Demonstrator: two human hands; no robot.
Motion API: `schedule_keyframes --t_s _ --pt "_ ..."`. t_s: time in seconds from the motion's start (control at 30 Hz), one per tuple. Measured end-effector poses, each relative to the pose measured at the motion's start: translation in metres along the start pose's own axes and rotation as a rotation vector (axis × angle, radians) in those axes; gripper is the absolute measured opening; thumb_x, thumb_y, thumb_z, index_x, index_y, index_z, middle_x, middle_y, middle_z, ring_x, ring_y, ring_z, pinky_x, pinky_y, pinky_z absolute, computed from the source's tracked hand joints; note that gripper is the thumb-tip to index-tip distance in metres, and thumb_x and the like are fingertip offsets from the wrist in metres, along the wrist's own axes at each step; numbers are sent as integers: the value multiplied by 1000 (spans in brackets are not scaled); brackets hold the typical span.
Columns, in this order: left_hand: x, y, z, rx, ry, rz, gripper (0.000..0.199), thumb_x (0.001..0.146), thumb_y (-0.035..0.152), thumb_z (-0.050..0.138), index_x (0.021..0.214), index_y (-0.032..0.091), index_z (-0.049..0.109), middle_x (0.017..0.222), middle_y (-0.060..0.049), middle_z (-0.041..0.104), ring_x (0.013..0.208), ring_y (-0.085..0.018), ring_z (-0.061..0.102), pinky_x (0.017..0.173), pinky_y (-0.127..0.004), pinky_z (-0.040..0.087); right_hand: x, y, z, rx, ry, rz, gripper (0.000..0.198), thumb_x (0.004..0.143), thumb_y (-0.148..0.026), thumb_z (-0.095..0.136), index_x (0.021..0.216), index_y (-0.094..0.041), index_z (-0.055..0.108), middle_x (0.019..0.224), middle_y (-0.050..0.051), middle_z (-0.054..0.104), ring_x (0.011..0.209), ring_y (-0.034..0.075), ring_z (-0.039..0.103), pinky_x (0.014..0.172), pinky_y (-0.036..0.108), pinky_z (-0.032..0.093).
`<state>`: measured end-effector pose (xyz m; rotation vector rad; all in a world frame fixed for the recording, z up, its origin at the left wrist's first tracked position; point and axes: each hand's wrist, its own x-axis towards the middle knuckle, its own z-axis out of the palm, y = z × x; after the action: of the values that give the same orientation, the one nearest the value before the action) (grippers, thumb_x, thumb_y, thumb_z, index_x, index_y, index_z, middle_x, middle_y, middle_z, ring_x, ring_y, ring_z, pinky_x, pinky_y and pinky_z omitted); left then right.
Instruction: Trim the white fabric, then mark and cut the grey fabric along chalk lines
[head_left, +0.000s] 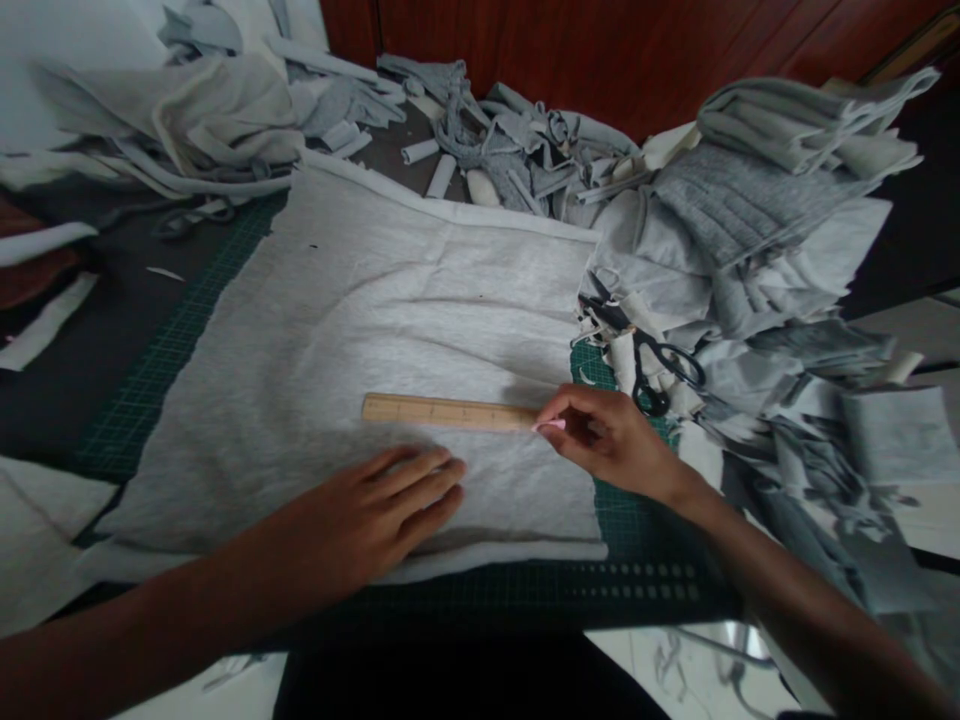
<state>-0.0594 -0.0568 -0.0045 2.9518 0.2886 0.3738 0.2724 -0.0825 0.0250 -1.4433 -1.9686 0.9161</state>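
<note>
A piece of light grey knit fabric (360, 320) lies spread over the green cutting mat (187, 310), its top and bottom edges curling. On it rests a wooden ruler (442, 411), lying nearly level from side to side. My right hand (607, 435) pinches a small pink piece of chalk (551, 425) at the ruler's right end, with its tip against the fabric. My left hand (397, 505) lies flat on the fabric just below the ruler, fingers stretched out and holding nothing.
Black-handled scissors (652, 365) lie among scraps right of the fabric. Folded grey fabric (765, 190) is stacked at the back right. Loose scraps (510, 140) heap along the back by the reddish wooden panel (525, 40). More cloth (202, 110) bunches at the back left.
</note>
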Motion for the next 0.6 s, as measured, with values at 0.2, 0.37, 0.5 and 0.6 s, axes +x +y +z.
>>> schedule_keyframes --t_s 0.2,0.37,0.5,0.6 --pt "36 -15 -20 -127 61 24 26 100 9 55 113 20 74 104 -5 77 98 -22 70 95 -35 55 10 10 7 147 -8 53 16 98 -34 68 92 -19 70 71 -3 59 56 9 47 50 23 35" --pt "76 -52 3 -143 117 -60 25 104 12 54 121 19 71 112 -7 71 106 -24 63 98 -37 51 14 5 12 13 -38 -17 10 98 -27 67 92 -19 70 69 -4 59 54 8 45 50 22 33" --pt "81 -67 24 -304 148 -94 19 107 19 56 114 20 73 109 -7 67 103 -21 62 93 -33 52 17 2 22 -70 -20 -130 6 96 -20 67 90 -19 70 77 -2 66 58 8 48 55 23 37" --pt "77 -70 28 -370 142 -87 20 107 20 55 110 21 75 107 -6 64 99 -18 62 89 -29 51 21 1 28 -94 -37 -144 7 97 -18 68 90 -20 69 80 -2 66 63 9 52 60 24 40"
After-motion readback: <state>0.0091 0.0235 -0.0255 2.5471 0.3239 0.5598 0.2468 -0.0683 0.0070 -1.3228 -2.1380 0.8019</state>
